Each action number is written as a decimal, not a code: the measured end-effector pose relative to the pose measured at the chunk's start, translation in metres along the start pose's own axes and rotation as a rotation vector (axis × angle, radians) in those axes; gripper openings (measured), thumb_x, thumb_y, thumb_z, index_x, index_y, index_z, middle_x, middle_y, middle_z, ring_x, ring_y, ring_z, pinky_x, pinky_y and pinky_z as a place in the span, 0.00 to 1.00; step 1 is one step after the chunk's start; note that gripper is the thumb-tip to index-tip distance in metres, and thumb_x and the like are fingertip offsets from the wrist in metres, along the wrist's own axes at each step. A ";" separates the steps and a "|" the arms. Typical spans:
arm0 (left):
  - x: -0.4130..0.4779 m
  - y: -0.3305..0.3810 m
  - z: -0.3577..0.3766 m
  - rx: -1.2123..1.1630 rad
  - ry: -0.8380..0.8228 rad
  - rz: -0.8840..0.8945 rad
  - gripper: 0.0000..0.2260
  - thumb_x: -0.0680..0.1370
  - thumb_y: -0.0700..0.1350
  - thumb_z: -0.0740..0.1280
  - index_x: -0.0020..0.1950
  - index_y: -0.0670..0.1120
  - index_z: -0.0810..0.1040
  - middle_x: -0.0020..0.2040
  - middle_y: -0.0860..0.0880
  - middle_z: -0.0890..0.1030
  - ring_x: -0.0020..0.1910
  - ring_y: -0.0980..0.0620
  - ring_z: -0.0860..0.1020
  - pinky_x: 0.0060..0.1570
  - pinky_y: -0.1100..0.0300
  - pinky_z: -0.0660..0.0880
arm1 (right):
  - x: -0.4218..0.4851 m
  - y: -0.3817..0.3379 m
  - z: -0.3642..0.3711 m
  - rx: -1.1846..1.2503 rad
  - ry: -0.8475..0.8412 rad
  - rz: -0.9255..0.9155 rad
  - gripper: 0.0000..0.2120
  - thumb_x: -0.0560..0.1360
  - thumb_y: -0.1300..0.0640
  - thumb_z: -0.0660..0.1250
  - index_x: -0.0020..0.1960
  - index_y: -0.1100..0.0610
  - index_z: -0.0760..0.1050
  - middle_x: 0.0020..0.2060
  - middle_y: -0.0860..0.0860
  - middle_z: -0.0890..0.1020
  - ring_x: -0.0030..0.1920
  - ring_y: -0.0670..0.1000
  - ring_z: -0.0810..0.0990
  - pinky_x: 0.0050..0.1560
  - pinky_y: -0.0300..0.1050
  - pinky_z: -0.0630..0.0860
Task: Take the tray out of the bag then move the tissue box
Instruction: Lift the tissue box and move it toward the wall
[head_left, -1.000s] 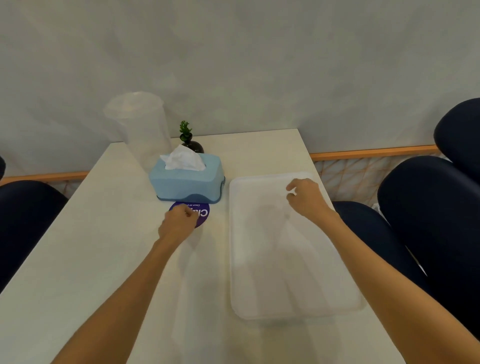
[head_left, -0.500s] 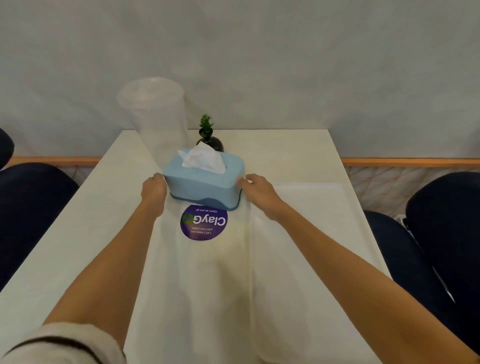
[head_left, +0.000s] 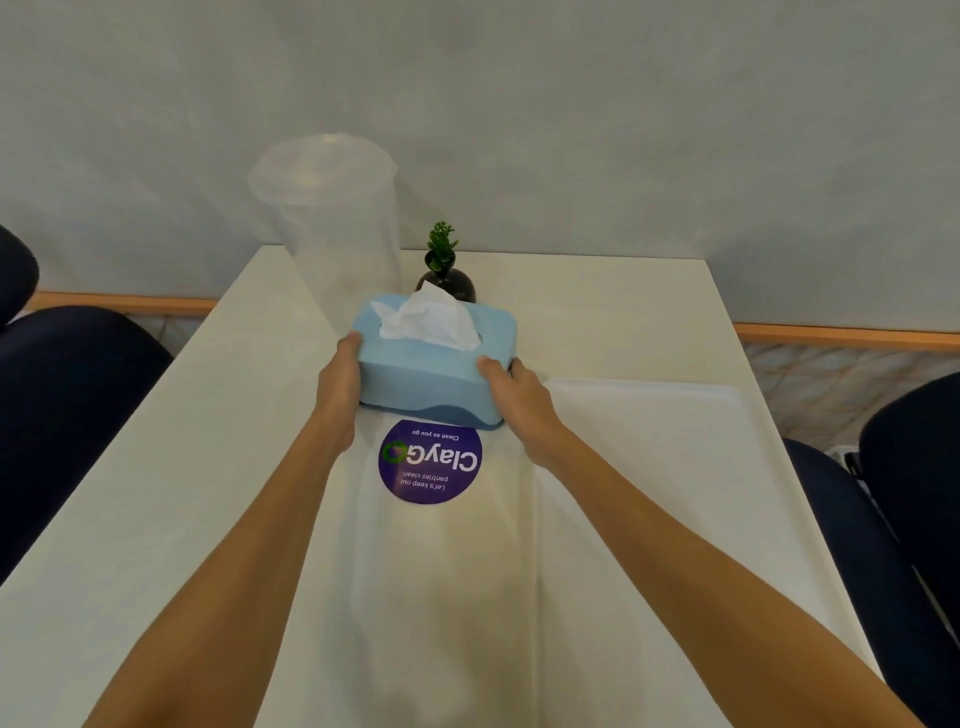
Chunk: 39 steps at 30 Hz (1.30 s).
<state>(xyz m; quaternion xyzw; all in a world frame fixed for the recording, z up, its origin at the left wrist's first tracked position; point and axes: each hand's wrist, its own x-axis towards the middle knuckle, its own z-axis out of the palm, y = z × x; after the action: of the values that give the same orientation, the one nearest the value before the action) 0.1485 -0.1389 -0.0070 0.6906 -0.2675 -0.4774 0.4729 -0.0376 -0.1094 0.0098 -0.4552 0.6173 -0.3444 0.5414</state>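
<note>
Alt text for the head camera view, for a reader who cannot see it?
Two bare hands, left hand and right hand, grip the ends of a light blue plastic tissue box on a white table. A translucent white rectangular tray lies to its right, a round purple sticker before it.

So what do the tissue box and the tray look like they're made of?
Tissue box: likely matte moulded plastic, going by its smooth rounded edges and darker blue base band. Tray: probably translucent white plastic, pale and smooth with a raised rim. Both hands grip the box.
</note>
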 end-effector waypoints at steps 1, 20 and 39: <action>-0.005 0.000 0.000 -0.012 0.005 0.015 0.14 0.79 0.59 0.54 0.57 0.52 0.69 0.49 0.50 0.77 0.47 0.51 0.76 0.57 0.52 0.73 | -0.001 0.000 0.000 0.009 0.000 -0.008 0.23 0.79 0.44 0.56 0.69 0.55 0.64 0.57 0.54 0.77 0.48 0.48 0.76 0.34 0.34 0.72; -0.046 0.024 0.160 0.101 -0.313 0.283 0.23 0.80 0.58 0.57 0.73 0.50 0.64 0.64 0.49 0.74 0.57 0.51 0.72 0.54 0.59 0.67 | 0.038 -0.003 -0.165 0.066 0.387 -0.171 0.22 0.76 0.47 0.59 0.69 0.52 0.68 0.57 0.51 0.76 0.54 0.53 0.74 0.40 0.38 0.69; 0.038 0.047 0.270 0.488 -0.356 0.242 0.32 0.78 0.66 0.51 0.66 0.42 0.68 0.62 0.42 0.75 0.55 0.45 0.74 0.56 0.51 0.72 | 0.176 0.001 -0.239 0.013 0.413 -0.040 0.28 0.77 0.39 0.55 0.70 0.55 0.65 0.58 0.53 0.73 0.57 0.56 0.73 0.60 0.55 0.72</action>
<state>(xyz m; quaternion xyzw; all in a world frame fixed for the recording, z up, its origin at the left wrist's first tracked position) -0.0791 -0.2965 -0.0059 0.6525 -0.5328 -0.4526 0.2926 -0.2725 -0.2896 -0.0116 -0.3839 0.7037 -0.4449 0.3993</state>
